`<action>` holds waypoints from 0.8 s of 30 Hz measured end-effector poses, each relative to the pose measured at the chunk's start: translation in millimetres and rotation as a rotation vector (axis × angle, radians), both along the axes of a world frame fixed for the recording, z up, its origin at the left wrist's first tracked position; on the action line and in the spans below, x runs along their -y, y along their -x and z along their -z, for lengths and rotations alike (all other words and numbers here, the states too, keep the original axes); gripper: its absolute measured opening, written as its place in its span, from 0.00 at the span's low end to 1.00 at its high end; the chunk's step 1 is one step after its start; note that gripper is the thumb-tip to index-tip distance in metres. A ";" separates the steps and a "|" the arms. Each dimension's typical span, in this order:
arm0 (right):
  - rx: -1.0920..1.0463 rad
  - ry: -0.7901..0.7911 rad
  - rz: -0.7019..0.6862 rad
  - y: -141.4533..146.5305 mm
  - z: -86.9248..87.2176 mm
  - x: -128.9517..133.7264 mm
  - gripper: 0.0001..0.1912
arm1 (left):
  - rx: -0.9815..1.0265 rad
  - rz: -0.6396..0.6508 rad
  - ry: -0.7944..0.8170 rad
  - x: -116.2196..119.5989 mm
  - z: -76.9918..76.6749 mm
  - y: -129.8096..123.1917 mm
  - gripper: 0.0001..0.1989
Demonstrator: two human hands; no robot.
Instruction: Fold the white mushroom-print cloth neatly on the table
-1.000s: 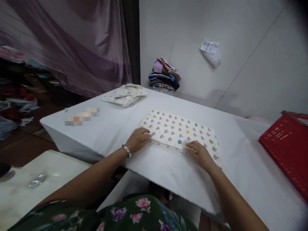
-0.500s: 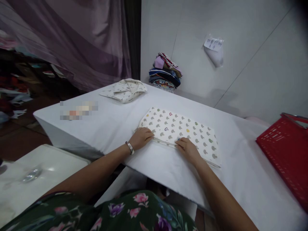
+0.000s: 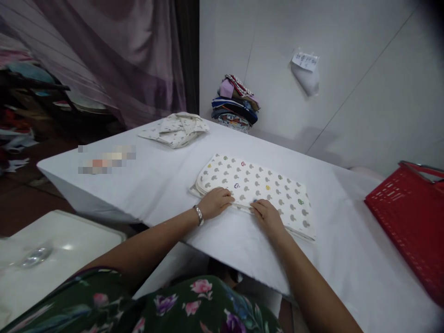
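Observation:
A white cloth [image 3: 258, 180] printed with grey mushroom shapes and a few coloured ones lies folded in a flat rectangle on the white-covered table [image 3: 340, 259]. Its layers show along the near edge. My left hand [image 3: 215, 203], with a silver band at the wrist, is closed on that edge left of the middle. A short way to the right, my right hand [image 3: 268, 216] pinches the same edge between thumb and fingers. The undersides of both grips are hidden.
A crumpled patterned white cloth [image 3: 178, 130] lies at the back left, near a pixelated patch. Folded clothes [image 3: 234, 105] are stacked against the wall. At right stands a red plastic basket [image 3: 405, 222]. A white surface [image 3: 79, 245] stands at lower left.
My left hand has slid right along the cloth's near edge, closer to my right hand, and the left corner layers now show. My right hand keeps its place on the edge.

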State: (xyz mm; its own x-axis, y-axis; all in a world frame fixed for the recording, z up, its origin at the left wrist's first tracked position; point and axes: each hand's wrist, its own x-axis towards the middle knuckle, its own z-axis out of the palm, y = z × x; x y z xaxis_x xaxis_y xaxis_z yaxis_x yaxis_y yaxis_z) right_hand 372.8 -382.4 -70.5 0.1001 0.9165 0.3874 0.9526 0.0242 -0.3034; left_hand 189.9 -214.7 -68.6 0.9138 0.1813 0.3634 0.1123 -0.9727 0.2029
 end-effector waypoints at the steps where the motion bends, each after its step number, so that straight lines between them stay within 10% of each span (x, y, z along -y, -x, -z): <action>1: 0.015 -0.013 -0.006 -0.1 1.1 0.0 0.14 | 0.004 0.002 0.004 -0.7 0.5 0.0 0.12; 24: 0.145 -0.059 0.027 6.3 10.4 0.7 0.13 | 0.001 -0.089 0.012 4.8 -1.0 0.8 0.12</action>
